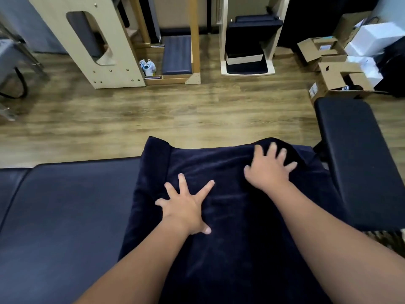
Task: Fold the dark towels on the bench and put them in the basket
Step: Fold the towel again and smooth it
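A dark navy towel [230,216] lies spread over the right part of the dark padded bench [65,216], its far edge hanging just past the bench's far side. My left hand [186,207] presses flat on the towel's middle with fingers spread wide. Farther away and to the right, my right hand [270,166] rests on the towel near its far edge, fingers spread over a raised bump in the cloth. No basket is in view.
A second dark padded surface [359,163] angles in at the right, close to the towel. Beyond the bench is wooden floor [153,113], then wooden exercise frames [105,44] and open cardboard boxes [341,80] at the back right.
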Available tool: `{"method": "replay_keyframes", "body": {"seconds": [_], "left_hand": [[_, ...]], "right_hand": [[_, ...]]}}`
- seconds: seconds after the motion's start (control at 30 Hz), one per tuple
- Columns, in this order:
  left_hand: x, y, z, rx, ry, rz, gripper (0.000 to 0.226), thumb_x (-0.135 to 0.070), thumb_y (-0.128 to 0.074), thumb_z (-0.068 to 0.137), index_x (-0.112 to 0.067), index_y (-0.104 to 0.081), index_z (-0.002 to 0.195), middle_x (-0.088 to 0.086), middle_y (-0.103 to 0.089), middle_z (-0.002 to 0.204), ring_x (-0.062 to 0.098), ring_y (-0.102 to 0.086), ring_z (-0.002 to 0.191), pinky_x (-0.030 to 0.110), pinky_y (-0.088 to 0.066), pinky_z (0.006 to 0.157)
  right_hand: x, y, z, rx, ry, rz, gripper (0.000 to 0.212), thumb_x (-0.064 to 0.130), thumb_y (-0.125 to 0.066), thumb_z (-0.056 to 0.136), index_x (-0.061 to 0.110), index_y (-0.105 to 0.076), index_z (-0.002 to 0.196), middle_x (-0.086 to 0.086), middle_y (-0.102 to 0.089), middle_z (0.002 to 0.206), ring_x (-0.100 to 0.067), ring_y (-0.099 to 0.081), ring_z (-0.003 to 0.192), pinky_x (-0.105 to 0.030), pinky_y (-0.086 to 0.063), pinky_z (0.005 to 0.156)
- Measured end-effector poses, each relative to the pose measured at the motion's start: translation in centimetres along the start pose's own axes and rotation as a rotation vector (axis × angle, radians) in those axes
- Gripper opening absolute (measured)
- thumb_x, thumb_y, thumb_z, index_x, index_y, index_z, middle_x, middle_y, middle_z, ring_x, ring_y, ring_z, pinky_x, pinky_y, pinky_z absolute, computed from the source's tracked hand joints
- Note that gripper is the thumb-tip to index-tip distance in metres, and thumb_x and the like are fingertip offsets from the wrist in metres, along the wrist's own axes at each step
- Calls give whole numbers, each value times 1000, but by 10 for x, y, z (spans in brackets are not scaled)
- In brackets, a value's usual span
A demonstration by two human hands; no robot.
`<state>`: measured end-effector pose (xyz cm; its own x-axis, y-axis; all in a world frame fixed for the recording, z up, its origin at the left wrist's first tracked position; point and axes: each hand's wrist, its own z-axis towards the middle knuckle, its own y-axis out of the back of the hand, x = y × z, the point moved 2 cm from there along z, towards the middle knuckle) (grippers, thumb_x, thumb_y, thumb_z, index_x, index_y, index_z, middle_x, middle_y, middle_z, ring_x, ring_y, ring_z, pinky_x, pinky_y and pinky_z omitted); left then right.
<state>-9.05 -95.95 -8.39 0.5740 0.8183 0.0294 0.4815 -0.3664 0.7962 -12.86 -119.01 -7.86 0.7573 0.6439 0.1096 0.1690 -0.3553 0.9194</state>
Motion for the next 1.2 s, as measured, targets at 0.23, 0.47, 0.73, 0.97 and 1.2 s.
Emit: {"method": "replay_keyframes", "body": {"seconds": [0.23, 0.47, 0.73, 0.97, 1.2], "left_hand": [[57, 41, 9, -525, -208, -174, 29, -37, -52, 94, -13, -60, 110, 12, -56, 113, 36, -58, 101, 47, -54, 76], [177, 107, 90, -299, 79, -307, 70, -6, -55, 85, -32, -42, 149, 12, -45, 143, 39, -32, 130, 45, -32, 108], [152, 101, 87, -68, -421, -975, 20, -6, -67, 94, -11, -60, 76, 15, -71, 120, 16, -64, 121, 31, -47, 104], [170, 90, 95, -46, -366, -266, 59, -12, -75, 80, -17, -53, 135, 2, -50, 115, 24, -56, 106, 28, -45, 84], [172, 79, 103, -230, -330, -269, 35, -31, -70, 87, -33, -63, 121, -1, -64, 114, 29, -56, 117, 41, -47, 96]], "right_hand": [[106, -38, -55, -13, 474, -128, 70, 55, -55, 89, 31, -29, 149, -13, -11, 164, -42, -12, 147, -69, -17, 114], [127, -52, -59, 81, 374, -119, 81, 52, -52, 89, 48, -3, 153, -13, 9, 166, -45, 6, 151, -79, -8, 110], [137, -50, -61, 154, 301, -142, 85, 40, -53, 91, 50, 4, 153, -11, 16, 166, -45, 14, 151, -79, -9, 109], [142, -53, -65, 162, 257, -133, 88, 33, -51, 89, 51, 7, 153, -9, 20, 166, -44, 19, 150, -79, -7, 110], [146, -54, -68, 179, 232, -118, 90, 32, -50, 88, 51, 9, 153, -9, 24, 165, -43, 23, 150, -78, -5, 110]]}}
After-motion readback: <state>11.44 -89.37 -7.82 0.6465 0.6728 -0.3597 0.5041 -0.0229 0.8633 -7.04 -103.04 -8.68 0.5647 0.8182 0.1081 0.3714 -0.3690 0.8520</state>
